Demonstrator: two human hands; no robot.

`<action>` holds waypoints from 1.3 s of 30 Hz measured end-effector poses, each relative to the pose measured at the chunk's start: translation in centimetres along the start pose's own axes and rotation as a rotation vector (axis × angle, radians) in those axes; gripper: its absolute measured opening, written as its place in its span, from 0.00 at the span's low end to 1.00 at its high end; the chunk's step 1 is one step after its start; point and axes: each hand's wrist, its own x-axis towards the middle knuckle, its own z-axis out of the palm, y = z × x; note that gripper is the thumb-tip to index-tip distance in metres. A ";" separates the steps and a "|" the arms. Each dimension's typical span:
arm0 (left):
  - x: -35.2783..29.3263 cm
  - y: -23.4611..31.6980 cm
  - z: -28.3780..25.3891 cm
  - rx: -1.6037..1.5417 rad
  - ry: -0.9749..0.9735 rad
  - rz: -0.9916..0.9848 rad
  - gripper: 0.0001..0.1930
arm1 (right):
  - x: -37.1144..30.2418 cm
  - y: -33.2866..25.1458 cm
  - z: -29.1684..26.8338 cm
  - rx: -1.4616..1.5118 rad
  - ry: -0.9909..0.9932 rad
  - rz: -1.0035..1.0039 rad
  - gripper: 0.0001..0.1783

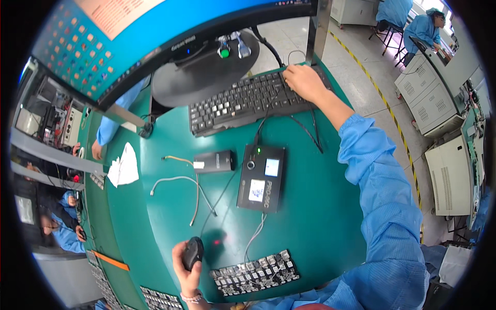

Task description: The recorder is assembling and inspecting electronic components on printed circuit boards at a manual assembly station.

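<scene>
Board panel (254, 274) below black box (261, 174) is wired up; what remains cannot be told. Mouse (193, 252) is pinched by left hand (185, 271); closure of right hand (306, 83) at keyboard (235, 105) cannot be told.

Bright, even indoor light covers the green tabletop (323, 206), while the window (433, 4) at the upper right is blown out to white. The monitor (129, 49) glows saturated blue at the upper left, and a small display (272, 167) shines pale near the centre. A soft dark shadow lies beside the computer mouse (193, 253) at lower centre, with a red light spot inside it. Fisheye curvature bends the monitor and the yellow-black floor tape (383, 101); black vignetting swallows the corners. The keyboard (243, 101) looks fairly crisp; detail softens toward the rim.
</scene>
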 end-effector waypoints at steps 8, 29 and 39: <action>0.0 0.4 1.1 0.256 -0.013 0.414 0.27 | -2.9 -6.8 -11.3 0.058 0.199 0.054 0.11; -0.5 -1.7 5.6 0.479 0.030 0.572 0.28 | -26.2 -36.5 -19.5 0.460 -0.371 -0.043 0.59; 1.0 -2.3 6.1 0.614 0.094 0.523 0.30 | -25.4 -36.1 -20.3 0.526 -0.391 -0.034 0.56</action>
